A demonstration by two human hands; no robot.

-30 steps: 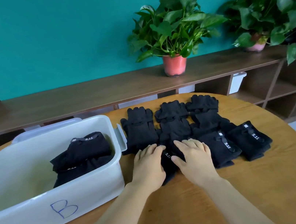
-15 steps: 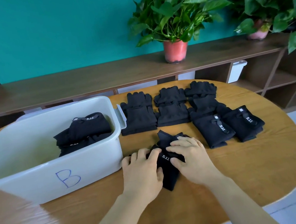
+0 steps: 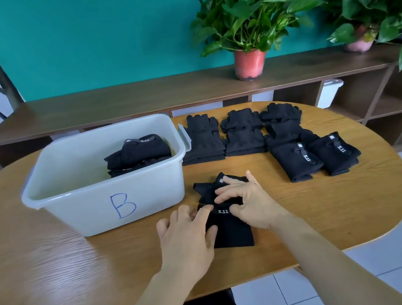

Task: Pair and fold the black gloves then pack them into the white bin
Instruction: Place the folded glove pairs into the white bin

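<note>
While the left hand [image 3: 185, 235] is pressing flat, fingers spread and nearly straight, on the 9 o'clock edge of the glove pair [image 3: 230, 231], the right hand [image 3: 250, 202] is pinching the cloth between bent thumb and forefinger near the pair's middle, just beside a small white "5.11" mark. The glove pair is lying on the table [image 3: 308, 214] directly in front of the person, with the white bin [image 3: 85, 208] sitting at its 10 o'clock, close by but not touching.

Judged from its look, the pair is going to handle as light, soft and limp: the matte black knit is rumpling at the 12 o'clock end and lying smooth toward 6 o'clock. Nothing here is looking fragile or slippery, yet loose layers are likely to spring open, so the best hold is probably across the cuff band where both layers are overlapping, with the other hand flattening the body.

Packed gloves [image 3: 142, 149], equally black and showing a labelled band, are resting inside the bin against its 3 o'clock wall. At 12 o'clock from the worked pair, three stacks of gloves [image 3: 243, 135] are waiting in a row; at 2 o'clock, two folded bundles [image 3: 297, 164] are lying side by side, their label straps facing up.
</note>
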